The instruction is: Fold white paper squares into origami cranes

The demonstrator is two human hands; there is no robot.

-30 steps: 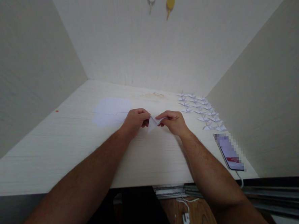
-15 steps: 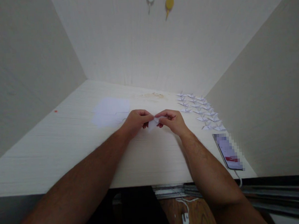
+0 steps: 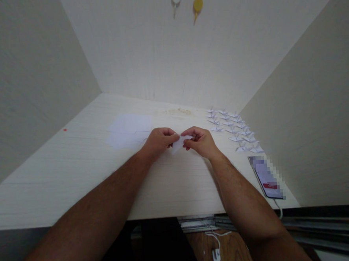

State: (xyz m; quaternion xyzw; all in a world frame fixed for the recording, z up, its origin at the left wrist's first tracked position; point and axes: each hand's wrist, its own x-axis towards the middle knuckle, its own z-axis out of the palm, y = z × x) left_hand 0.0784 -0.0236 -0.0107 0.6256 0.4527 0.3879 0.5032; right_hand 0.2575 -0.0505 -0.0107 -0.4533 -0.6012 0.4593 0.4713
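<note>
A small folded piece of white paper (image 3: 178, 144) is pinched between both my hands just above the pale wooden desk (image 3: 77, 179). My left hand (image 3: 159, 141) grips its left side with curled fingers. My right hand (image 3: 201, 140) pinches its right edge between thumb and fingers. Both forearms reach in from the near edge of the desk.
A stack of flat white sheets (image 3: 130, 131) lies behind my left hand. Several folded paper cranes (image 3: 233, 131) stand in rows at the back right. A phone (image 3: 266, 177) on a cable lies at the right front edge. Walls close in on three sides.
My hands have drawn a little closer together around the paper, and less of the paper shows between them than a second ago. Nothing else has moved.
</note>
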